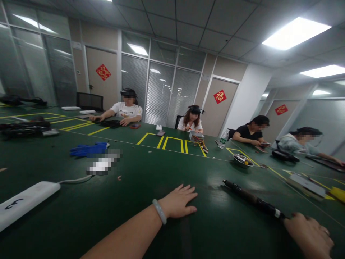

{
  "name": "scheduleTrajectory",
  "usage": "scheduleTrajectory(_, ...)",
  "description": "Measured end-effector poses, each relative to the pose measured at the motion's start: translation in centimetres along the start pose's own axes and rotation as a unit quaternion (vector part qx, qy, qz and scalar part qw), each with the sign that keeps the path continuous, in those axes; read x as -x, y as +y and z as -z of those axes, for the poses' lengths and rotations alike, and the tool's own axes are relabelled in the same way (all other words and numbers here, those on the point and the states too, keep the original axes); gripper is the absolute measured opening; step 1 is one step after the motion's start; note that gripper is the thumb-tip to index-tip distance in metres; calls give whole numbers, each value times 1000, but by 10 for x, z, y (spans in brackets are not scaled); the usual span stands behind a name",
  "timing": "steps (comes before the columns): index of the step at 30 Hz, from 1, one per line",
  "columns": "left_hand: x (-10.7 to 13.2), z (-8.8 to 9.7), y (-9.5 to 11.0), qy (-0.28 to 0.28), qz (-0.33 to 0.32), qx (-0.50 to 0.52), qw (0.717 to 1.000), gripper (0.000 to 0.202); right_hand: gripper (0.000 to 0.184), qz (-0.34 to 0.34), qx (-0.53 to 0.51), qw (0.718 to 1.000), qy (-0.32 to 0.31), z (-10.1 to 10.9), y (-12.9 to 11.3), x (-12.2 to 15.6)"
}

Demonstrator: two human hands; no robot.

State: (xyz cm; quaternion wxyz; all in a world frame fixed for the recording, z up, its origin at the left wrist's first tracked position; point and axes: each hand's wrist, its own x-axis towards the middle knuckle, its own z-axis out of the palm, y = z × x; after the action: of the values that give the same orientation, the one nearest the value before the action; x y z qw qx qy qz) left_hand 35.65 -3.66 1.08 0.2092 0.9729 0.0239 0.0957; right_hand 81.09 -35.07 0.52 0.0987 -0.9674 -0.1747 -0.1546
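My left hand lies palm down on the green table, fingers spread and nothing in it. A pale bangle circles that wrist. To the right is a long black electric screwdriver, its tip pointing away to the left. Its rear end runs into my right hand, whose fingers are curled at the lower right. Part of that grip is hidden behind the hand.
A white power strip with a cord lies at the left, near a blue glove. Farther off are a metal bowl, a water bottle and a grey box with wires. Several people sit across the green table.
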Motion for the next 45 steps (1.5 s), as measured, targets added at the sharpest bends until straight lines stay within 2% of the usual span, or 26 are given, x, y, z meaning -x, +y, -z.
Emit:
scheduleTrajectory(1,0,-1,-1,5,-3,1,1000,66,49,-28,10,999,37,7,-21,10)
scheduleTrajectory(2,0,-1,-1,8,-5,2,1000,66,54,-26,9,997,71,14,-46,22)
scheduleTrajectory(3,0,-1,-1,12,-5,1,1000,66,58,7,-2,995,95,20,-72,35)
scheduleTrajectory(5,0,-2,-2,15,-4,-3,1000,66,59,112,-32,988,103,32,-129,64)
scheduleTrajectory(7,0,-3,-2,18,-5,-11,1000,65,53,239,-88,965,64,41,-185,98)
scheduleTrajectory(9,-1,-5,-3,25,-8,-25,999,64,49,362,-163,918,-11,48,-234,135)
scheduleTrajectory(11,-2,-9,-3,39,-12,-49,998,63,45,453,-228,859,-73,52,-272,172)
scheduleTrajectory(14,-5,-16,-6,36,-31,-98,994,55,42,534,-293,778,-153,53,-305,214)
scheduleTrajectory(17,-8,-20,-8,17,-31,-114,993,54,42,538,-329,750,-200,51,-312,227)
scheduleTrajectory(20,-11,-18,-7,34,-19,-80,996,58,41,522,-349,741,-238,47,-307,220)
scheduleTrajectory(23,-12,-9,-1,57,-20,-27,998,54,42,482,-386,742,-261,41,-300,209)
scheduleTrajectory(26,-10,2,2,72,-6,38,997,44,45,440,-424,746,-266,34,-298,202)
scheduleTrajectory(30,-9,9,3,67,30,54,996,18,44,419,-446,739,-281,27,-297,198)
scheduleTrajectory(36,-8,10,4,71,72,52,994,27,44,391,-492,717,-302,26,-295,193)
scheduleTrajectory(41,-8,12,6,71,64,72,993,27,45,315,-561,673,-364,28,-294,187)
scheduleTrajectory(45,-8,15,6,117,103,134,979,29,47,291,-594,637,-396,23,-295,185)
